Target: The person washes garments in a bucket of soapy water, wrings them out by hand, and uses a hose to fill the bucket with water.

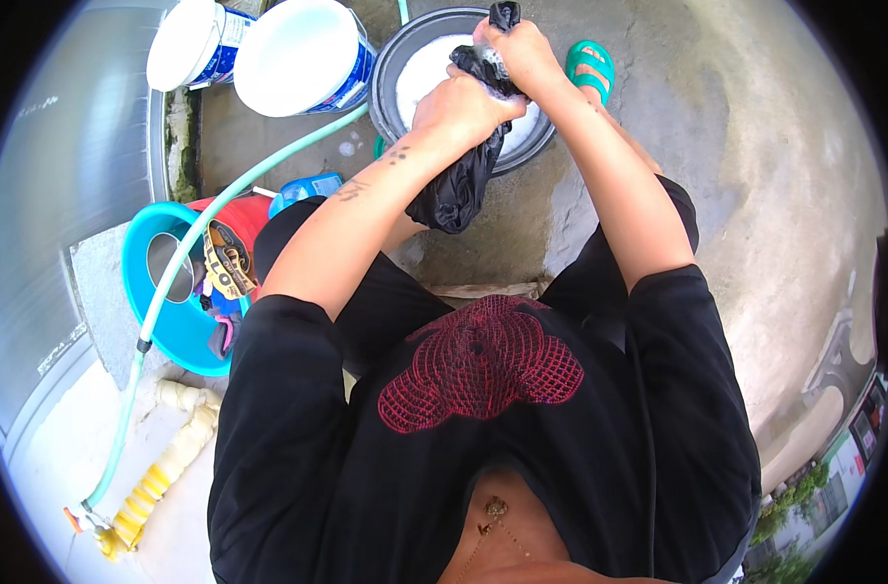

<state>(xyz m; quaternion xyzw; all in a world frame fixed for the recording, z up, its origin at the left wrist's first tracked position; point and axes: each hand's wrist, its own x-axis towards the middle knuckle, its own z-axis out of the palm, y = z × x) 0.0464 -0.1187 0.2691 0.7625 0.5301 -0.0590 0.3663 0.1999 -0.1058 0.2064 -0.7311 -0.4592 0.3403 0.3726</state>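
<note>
A wet black cloth, perhaps a garment, is bunched between my two hands over a dark round basin. White suds fill the basin. My left hand is closed round the cloth, and a long fold hangs below it over the near rim. Farther up, my right hand grips another bunched part, with foam on the fabric between the hands. A short end of cloth sticks out above the right fist. Most fingertips are hidden by the fabric.
Two white-and-blue buckets stand left of the basin. A pale green hose runs past them to a tap at lower left. At my left, a blue tub holds clothes beside a red container. My green sandal rests on wet concrete.
</note>
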